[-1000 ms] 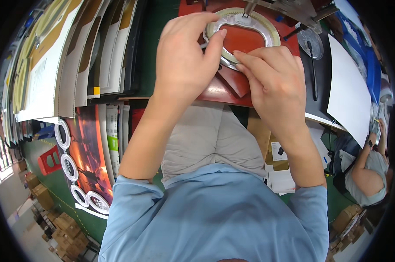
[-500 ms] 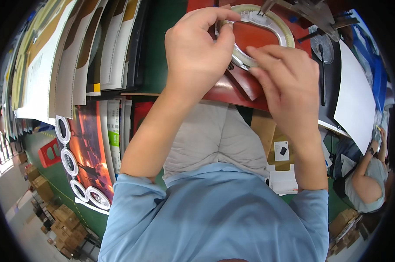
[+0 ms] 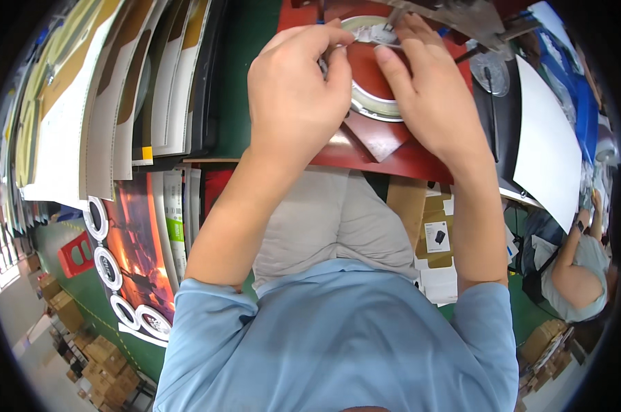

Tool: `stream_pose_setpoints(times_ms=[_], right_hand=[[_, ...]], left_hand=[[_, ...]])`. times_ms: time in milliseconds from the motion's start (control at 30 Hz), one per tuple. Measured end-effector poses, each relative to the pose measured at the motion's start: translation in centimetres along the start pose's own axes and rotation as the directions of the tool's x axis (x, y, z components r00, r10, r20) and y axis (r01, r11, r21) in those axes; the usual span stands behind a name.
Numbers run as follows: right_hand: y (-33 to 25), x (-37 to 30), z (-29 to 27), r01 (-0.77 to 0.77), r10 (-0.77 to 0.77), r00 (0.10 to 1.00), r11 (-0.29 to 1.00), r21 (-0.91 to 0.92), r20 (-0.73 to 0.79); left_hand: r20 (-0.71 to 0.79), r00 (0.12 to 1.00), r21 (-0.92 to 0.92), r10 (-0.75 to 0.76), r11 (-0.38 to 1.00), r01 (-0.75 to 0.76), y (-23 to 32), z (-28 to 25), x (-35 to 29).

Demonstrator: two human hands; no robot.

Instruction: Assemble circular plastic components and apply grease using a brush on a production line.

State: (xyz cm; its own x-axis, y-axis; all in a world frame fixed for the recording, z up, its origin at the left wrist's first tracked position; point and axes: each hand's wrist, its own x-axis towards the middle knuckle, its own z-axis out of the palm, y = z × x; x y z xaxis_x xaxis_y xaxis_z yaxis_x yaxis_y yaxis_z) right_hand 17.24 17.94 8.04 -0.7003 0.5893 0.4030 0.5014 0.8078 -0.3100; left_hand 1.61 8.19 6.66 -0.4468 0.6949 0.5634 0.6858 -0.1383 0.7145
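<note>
Ring, white and rounded, sits on the red counter between both hands. The left hand curls at its left rim, thumb and forefinger narrowly apart — whether they pinch anything is hidden. The right hand lies over the right side, thumb spread from outstretched fingers. Past these fingers stands a metal fixture; farther right, a clear dish. The step in hand looks like adjusting the ring's far part — the next move seems to call for a steady left hand.
</note>
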Motion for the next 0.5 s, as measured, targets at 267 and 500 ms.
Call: stream_pose_setpoints(times_ms=[267,500], right_hand=[[-1.3,-2.4,-1.2,0.125,-0.082,0.931,0.987,0.100,-0.354],[-2.4,1.8,-12.3,0.263,-0.349,0.408,0.930,-0.257,-0.843]], left_hand=[[0.071,0.996,0.047,-0.048,0.998,0.044,0.4,-1.1,0.1],[0.178,0.984,0.177,0.006,0.983,-0.038,-0.1,-1.8,1.8]])
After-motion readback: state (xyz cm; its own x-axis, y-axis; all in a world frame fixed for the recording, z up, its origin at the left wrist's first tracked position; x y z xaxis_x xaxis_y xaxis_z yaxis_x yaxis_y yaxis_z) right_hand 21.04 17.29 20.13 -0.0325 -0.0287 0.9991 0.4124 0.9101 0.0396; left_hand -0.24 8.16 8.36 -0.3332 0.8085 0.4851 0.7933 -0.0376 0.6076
